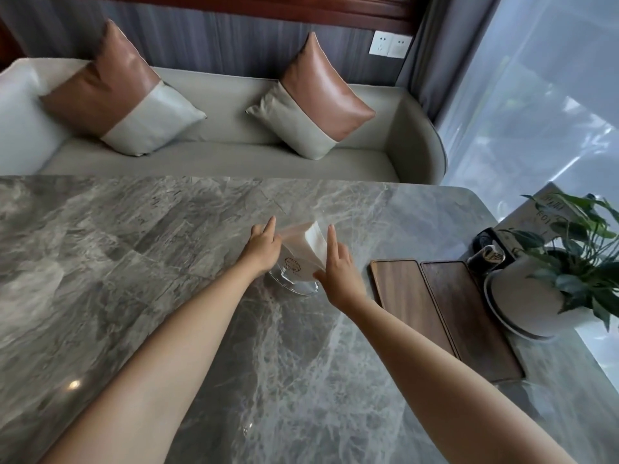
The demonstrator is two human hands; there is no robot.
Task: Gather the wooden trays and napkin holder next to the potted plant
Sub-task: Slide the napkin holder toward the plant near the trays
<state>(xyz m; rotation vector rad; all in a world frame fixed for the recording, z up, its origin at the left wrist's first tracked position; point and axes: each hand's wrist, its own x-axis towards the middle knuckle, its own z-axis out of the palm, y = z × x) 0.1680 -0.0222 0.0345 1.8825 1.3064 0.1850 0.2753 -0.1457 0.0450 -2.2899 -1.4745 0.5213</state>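
Note:
A clear napkin holder (298,262) with white napkins stands mid-table on the grey marble table (134,262). My left hand (263,247) presses its left side and my right hand (336,267) its right side, fingers stretched forward, so both hands clasp it. Two wooden trays lie side by side to the right: a lighter tray (407,296) and a darker tray (469,316). The potted plant (536,289), in a white pot, stands just right of the darker tray.
A small black stand (487,249) with a card sits behind the trays, next to the pot. A grey sofa (217,155) with two brown-and-grey cushions runs along the table's far edge. A window is at the right.

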